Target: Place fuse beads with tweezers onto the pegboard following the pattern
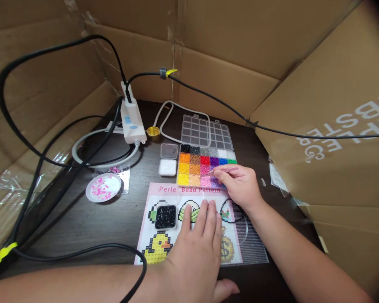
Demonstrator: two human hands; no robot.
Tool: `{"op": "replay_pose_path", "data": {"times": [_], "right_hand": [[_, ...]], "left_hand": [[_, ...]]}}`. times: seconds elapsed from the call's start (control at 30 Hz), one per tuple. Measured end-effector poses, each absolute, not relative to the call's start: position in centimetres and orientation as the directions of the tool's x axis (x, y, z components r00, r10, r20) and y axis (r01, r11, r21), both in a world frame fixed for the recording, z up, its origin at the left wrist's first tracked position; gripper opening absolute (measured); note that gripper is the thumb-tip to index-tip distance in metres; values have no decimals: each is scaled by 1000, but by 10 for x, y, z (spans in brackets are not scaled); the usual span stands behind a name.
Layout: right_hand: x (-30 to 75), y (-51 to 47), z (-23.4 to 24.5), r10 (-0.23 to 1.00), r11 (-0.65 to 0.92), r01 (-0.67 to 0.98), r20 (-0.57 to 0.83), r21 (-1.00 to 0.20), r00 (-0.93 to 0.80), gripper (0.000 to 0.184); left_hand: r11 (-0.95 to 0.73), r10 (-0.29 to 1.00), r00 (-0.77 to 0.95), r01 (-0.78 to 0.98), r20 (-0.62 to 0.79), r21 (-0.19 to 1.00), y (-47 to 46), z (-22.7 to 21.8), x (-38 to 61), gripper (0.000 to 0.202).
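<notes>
My left hand (197, 242) lies flat on the printed sheet of bead patterns (189, 190), fingers stretched out, covering part of the pictures. My right hand (241, 185) is closed around pink tweezers (229, 170). Their tip reaches over the pink beads of the compartment box (195, 168), which is filled with many colours. Beside my left fingertips, a small clear box of black beads (166, 217) rests on the sheet. A clear pegboard (254, 240) extends from beneath the sheet's right side, with a black bead outline (226, 203) near my right wrist. Whether the tweezers grip a bead is too small to tell.
A white dish (115, 182) holds pink and white beads at left. White beads fill a small box (167, 167). Behind the beads lie an open divided lid (205, 130) and a gold cup (153, 133). Black cables and a power strip (132, 122) occupy the left; cardboard walls (221, 38) enclose the table.
</notes>
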State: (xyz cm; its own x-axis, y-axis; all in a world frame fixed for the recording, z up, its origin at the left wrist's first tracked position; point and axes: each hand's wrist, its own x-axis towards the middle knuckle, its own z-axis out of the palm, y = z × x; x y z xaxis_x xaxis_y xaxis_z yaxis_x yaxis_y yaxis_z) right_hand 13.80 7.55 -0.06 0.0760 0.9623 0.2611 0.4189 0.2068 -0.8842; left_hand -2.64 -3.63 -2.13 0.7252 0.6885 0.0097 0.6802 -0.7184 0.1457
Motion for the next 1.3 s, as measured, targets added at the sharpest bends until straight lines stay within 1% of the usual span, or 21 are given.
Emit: {"op": "replay_pose_path", "data": {"times": [0.17,0.33,0.47,0.63,0.77,0.87,1.03,1.3], "right_hand": [[141,75,1,960,204,420,266,-884,93,11],[145,75,1,942,230,405,307,-885,134,17],[144,74,-1,950,214,398,285,-892,127,18],[140,74,-1,965,204,402,254,-893,73,17],[141,75,0,966,194,412,248,-890,80,19],[143,75,-1,963,202,417,258,-886,81,23],[143,75,-1,965,198,395,248,-897,80,21],[142,74,1,969,185,396,234,-899,78,25]], "left_hand": [[-720,683,730,676,-11,159,-35,-21,-26,108],[-714,679,732,676,-55,182,-35,-18,-25,107],[-718,677,735,671,-36,182,-35,-19,-26,106],[-718,685,728,677,-8,160,-37,-22,-26,105],[-729,678,735,668,15,149,-38,-23,-27,106],[-730,676,737,667,13,151,-38,-22,-26,106],[-728,676,737,667,8,156,-38,-21,-26,106],[-728,671,741,664,-20,170,-35,-14,-27,104]]}}
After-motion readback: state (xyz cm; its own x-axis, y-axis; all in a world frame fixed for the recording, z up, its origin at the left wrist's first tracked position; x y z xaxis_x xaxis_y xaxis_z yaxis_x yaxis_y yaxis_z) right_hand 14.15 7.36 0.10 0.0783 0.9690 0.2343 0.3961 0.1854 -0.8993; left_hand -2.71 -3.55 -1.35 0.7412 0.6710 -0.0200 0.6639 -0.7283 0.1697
